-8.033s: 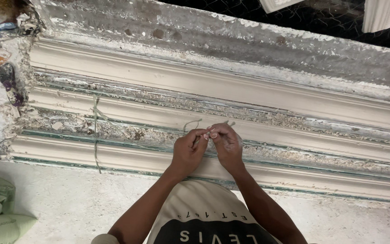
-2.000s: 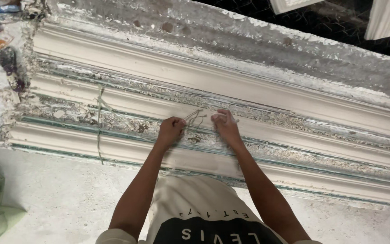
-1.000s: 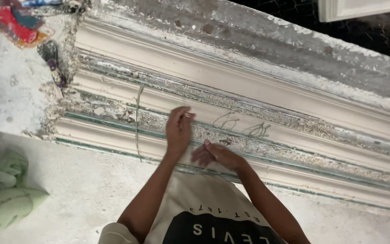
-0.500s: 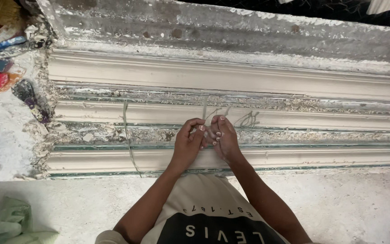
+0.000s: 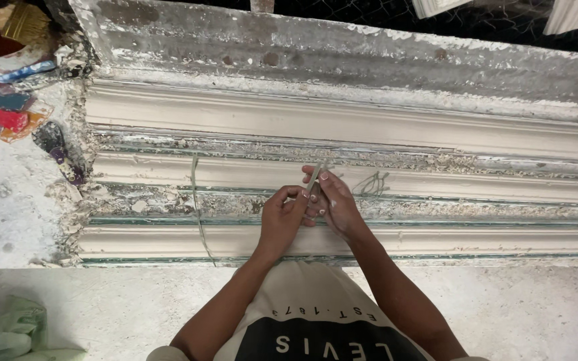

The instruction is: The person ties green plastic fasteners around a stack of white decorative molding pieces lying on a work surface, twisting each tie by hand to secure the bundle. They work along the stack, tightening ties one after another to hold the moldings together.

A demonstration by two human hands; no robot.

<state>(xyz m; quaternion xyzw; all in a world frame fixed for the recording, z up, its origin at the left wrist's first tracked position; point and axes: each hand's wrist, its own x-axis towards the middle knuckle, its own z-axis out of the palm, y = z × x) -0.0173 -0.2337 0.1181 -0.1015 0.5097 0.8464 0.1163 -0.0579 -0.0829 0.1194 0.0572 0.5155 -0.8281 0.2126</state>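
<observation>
Your left hand (image 5: 281, 217) and right hand (image 5: 332, 200) both pinch the thin fibre strand (image 5: 313, 177), fingers closed. Pull unevenly and it could slip or snap over the plaster moulding (image 5: 436, 127).

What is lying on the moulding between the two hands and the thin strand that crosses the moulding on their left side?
In the head view, nothing separate lies there. Between the left hand and the crossing strand there is only the moulding itself, with crumbly plaster bits on its ribs.

plaster workshop: cornice mouldings (image 5: 342, 127)
</observation>
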